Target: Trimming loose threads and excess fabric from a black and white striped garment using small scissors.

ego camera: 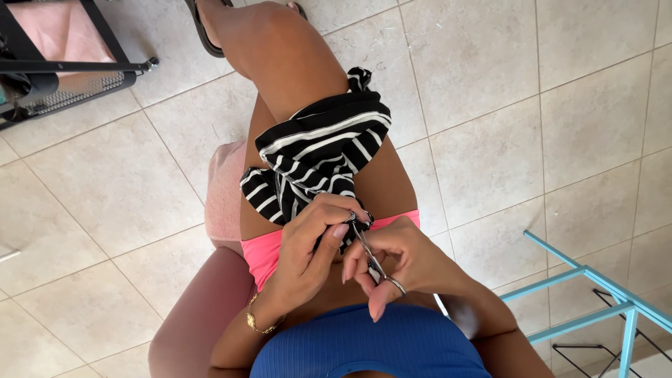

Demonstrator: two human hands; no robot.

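A black-and-white striped cloth [318,150] lies draped over my thigh. My left hand [311,245] pinches its near edge between thumb and fingers, close to my body. My right hand [399,262] holds small metal scissors [372,257], whose blades point up-left into the pinched edge of the cloth. The two hands touch each other at the cloth. A gold bracelet [255,320] sits on my left wrist.
I sit on a pink padded seat [224,192] over a beige tiled floor [525,105]. A black wire cart [63,70] stands at the top left. A light blue metal frame [595,287] stands at the lower right. A sandalled foot [206,28] rests at the top.
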